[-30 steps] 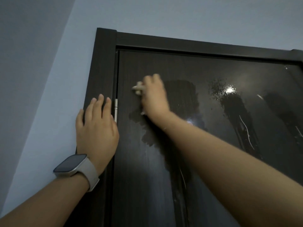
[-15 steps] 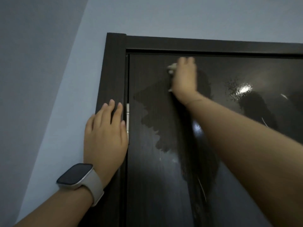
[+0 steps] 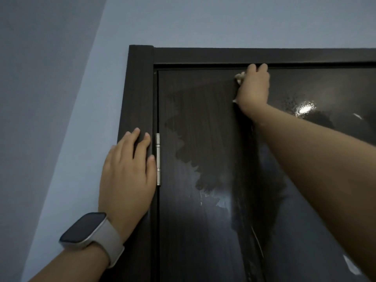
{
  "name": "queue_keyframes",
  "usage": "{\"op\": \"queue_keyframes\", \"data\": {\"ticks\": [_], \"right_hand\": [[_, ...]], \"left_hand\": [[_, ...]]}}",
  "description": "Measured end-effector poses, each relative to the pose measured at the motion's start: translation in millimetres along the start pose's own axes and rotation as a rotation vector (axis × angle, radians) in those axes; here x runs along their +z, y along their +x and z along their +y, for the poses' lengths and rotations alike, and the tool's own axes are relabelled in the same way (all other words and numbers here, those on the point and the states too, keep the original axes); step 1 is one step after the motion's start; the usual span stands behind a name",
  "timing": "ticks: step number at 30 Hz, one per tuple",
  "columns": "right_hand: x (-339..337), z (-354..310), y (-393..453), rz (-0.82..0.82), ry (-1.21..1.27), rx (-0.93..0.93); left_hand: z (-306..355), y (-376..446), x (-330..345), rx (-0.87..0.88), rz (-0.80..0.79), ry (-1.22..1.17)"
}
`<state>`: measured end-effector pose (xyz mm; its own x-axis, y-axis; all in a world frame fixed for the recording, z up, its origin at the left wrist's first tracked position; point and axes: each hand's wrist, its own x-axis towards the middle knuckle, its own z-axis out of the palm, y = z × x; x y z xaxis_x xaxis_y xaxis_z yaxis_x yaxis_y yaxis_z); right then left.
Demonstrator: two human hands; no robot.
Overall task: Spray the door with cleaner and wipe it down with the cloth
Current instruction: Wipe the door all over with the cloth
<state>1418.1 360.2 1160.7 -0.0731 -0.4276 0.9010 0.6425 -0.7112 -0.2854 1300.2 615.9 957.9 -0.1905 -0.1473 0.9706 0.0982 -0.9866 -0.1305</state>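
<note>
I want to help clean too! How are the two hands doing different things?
The right hand reaches to the top of the door and presses a cloth; the left hand lies flat and empty, lower down on the frame. Only the left wrist wears a watch. Both touch dark wood.

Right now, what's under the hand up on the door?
A pale cloth peeks from under the right hand, pressed on the door. Most of the cloth is covered.

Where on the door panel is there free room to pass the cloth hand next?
Free: the strip of door between hinge and right forearm, below the cloth. Crowded: the top edge, where the right hand meets the frame; left hand covers the jamb.
</note>
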Motion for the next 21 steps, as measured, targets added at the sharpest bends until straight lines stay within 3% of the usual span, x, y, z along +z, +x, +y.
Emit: {"op": "queue_keyframes", "data": {"ticks": [2, 7, 10, 17, 21], "right_hand": [[12, -34, -4, -0.018, 0.014, -0.019], [34, -136, -35, -0.114, 0.194, -0.327], [39, -138, -35, -0.122, 0.235, -0.422], [3, -13, 19, 0.011, 0.052, 0.013], [4, -15, 21, 0.015, 0.07, 0.086]], "left_hand": [[-1, 0, -1, -0.004, -0.001, 0.006], [-1, 0, -1, -0.008, -0.013, 0.016], [-3, -1, -2, -0.009, -0.02, 0.022], [-3, 0, 2, -0.006, 0.014, -0.048], [-4, -1, 3, 0.0, 0.018, -0.043]]}}
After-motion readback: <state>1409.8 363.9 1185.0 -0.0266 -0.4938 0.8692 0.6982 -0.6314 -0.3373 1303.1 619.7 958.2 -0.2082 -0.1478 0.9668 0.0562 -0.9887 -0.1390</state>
